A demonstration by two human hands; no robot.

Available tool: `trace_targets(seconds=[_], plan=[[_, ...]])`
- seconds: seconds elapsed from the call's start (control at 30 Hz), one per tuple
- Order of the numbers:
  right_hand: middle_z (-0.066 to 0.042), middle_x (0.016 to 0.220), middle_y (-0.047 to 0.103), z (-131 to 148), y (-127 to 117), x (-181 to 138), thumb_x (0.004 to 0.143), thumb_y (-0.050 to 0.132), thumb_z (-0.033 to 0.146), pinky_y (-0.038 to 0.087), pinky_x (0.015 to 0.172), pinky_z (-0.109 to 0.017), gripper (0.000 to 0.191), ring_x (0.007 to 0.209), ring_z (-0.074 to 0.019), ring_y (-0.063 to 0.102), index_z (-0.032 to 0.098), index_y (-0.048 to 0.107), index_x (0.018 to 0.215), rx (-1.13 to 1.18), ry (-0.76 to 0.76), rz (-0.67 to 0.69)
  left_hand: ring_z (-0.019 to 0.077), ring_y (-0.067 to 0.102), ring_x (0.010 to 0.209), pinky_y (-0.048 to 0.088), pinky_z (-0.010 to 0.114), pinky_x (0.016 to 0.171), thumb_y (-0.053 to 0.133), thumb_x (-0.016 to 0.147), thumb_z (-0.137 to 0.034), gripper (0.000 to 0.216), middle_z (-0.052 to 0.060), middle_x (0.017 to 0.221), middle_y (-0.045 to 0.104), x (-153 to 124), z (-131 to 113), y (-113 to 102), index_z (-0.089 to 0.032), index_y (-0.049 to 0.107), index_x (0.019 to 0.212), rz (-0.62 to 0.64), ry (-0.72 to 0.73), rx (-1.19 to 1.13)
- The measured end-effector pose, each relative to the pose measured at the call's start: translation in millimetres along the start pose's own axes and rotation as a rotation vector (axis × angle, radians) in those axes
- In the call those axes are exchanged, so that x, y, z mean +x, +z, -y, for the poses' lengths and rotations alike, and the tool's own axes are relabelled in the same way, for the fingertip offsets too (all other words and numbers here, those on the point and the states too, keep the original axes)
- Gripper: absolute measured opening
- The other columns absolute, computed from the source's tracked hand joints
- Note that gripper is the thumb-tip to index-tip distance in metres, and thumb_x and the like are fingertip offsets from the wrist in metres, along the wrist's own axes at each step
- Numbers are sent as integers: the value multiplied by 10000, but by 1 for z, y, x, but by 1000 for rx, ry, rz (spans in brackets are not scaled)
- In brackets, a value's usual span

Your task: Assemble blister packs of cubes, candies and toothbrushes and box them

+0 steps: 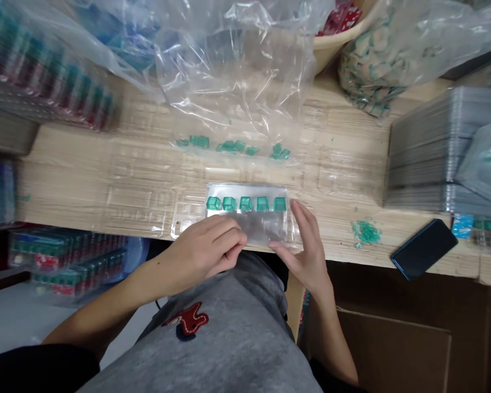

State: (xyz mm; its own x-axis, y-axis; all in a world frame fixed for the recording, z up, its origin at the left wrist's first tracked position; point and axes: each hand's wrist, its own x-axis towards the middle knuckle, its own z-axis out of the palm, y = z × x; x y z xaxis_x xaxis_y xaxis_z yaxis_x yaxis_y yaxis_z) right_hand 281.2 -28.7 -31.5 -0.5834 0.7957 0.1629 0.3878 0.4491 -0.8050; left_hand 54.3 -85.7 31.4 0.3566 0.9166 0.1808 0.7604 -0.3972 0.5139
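Note:
A clear plastic tray (pixel 253 226) lies at the table's front edge. Several green translucent plastic pieces (pixel 245 204) stand in a row along its far side. My left hand (pixel 213 245) hovers over the tray's near left corner, its fingers curled together in a pinch; whatever they may hold is hidden. At the tray's right edge is my right hand (pixel 306 245), thumb and fingers spread apart around the near right corner. Just beyond the tray, loose green pieces (pixel 233 146) lie in the mouth of a large clear plastic bag (pixel 237 93).
Clear empty-looking blister trays (pixel 135 202) lie left of the tray. To the right are small green scraps (pixel 366 232), a phone (pixel 424 248) and a tall stack of clear plastic trays (pixel 421 147). Filled packs (pixel 45 76) stand far left; a bag of pieces (pixel 372 71) stands behind.

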Motion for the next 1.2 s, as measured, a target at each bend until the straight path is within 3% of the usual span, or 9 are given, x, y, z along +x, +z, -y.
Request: trace_targets(seconds=[0.13,0.3,0.5,0.67,0.77,0.87,1.0,1.1,1.2], plan=[[-78,1196,649,18,-3,-4,886,609,484,525,965,-440,557,1110,-226,625,303,477,1395,304,129,-76,138,566,716,481,279,680,504,914,-66,123,21,765,636,-1,-3,-6,-149,577,860,-22,20,-6],[-25,1033,725,40,-3,5,886,632,217,582,822,-316,140,868,-141,714,235,589,1018,618,239,-167,157,581,776,482,310,719,530,905,-69,127,24,825,656,-4,-6,-11,-173,592,940,-60,32,-82],[-2,930,719,20,-23,1,845,625,118,548,550,-228,131,699,-128,718,219,568,907,666,278,-571,184,623,967,520,383,840,538,912,-81,202,27,1023,660,-5,9,-36,-242,588,1023,-284,-99,43],[-8,920,704,-28,-39,-4,781,711,212,580,651,-272,210,762,-138,722,211,557,923,629,401,-931,192,628,1059,480,418,967,556,935,-149,127,21,1059,698,25,49,-66,-217,634,1009,-572,-114,274],[-27,968,690,-55,-38,-3,767,724,308,588,753,-342,301,823,-154,718,212,531,976,619,443,-946,188,555,1215,408,398,1085,577,949,-313,246,33,1245,646,69,85,-84,-167,606,1144,-550,-108,366],[-41,973,665,-76,-35,-4,768,707,394,577,713,-335,447,818,-157,691,221,501,1126,532,494,-909,268,460,1320,328,470,1134,691,783,-585,792,76,1345,550,121,114,-98,-77,464,1346,-305,-264,373],[-77,1038,582,-83,-39,-15,754,711,431,546,669,-329,572,758,-137,592,198,530,1243,87,544,-895,265,638,1032,466,505,938,683,653,-667,853,-15,901,609,157,115,-109,-64,581,1248,-118,-561,415],[-115,1158,524,-68,-42,-18,781,695,418,546,742,-363,470,839,-154,572,193,612,1186,-159,483,-926,138,605,787,501,396,870,746,715,-557,536,-43,734,578,146,97,-117,-98,680,986,-237,-607,456],[-96,1132,590,-44,-36,1,855,629,418,563,743,-348,338,876,-162,623,220,638,1129,72,385,-761,123,551,786,476,300,825,757,773,-438,352,-37,829,599,118,82,-129,-158,642,952,-527,-439,512]])
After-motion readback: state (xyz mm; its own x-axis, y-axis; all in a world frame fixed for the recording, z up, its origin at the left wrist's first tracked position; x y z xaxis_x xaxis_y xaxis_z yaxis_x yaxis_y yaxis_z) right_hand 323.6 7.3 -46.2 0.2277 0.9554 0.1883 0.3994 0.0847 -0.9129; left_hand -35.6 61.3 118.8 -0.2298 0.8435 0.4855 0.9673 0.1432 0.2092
